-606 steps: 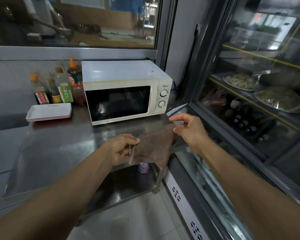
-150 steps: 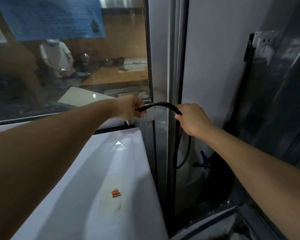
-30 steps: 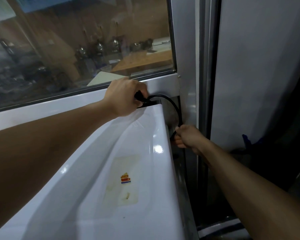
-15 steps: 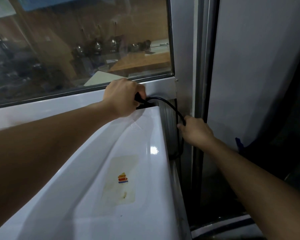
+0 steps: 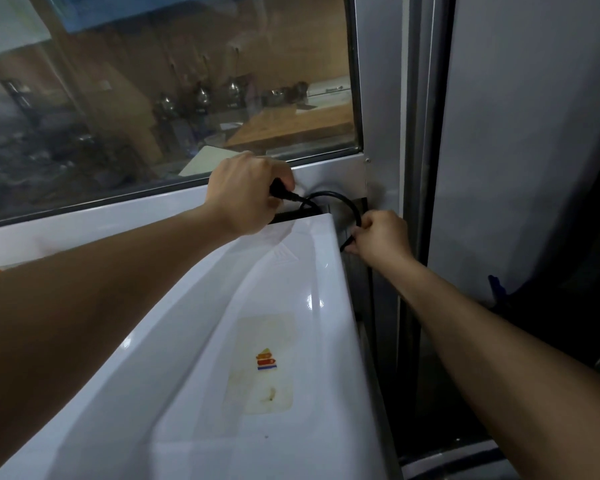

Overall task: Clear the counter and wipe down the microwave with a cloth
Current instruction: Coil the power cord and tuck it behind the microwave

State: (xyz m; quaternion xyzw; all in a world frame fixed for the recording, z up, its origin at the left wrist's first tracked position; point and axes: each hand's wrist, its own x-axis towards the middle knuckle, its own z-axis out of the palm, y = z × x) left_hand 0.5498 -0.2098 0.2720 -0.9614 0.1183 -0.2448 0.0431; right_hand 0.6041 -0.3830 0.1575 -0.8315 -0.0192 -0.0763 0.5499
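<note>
I look down on the white top of the microwave (image 5: 222,393), which carries a small coloured sticker (image 5: 266,359). A black power cord (image 5: 340,199) loops up over the microwave's far right corner. My left hand (image 5: 246,192) is closed on the plug end of the cord, just behind the microwave's back edge. My right hand (image 5: 381,237) pinches the cord lower down, beside the right rear corner. The cloth is out of sight.
A glass window (image 5: 174,98) in a metal frame runs right behind the microwave. A vertical metal post (image 5: 385,116) and a grey wall panel (image 5: 527,133) stand to the right. The gap beside the microwave is narrow and dark.
My right hand has slid along the cord, down and up again, and sits closer to the microwave's corner now. The left hand has kept its grip on the plug end.
</note>
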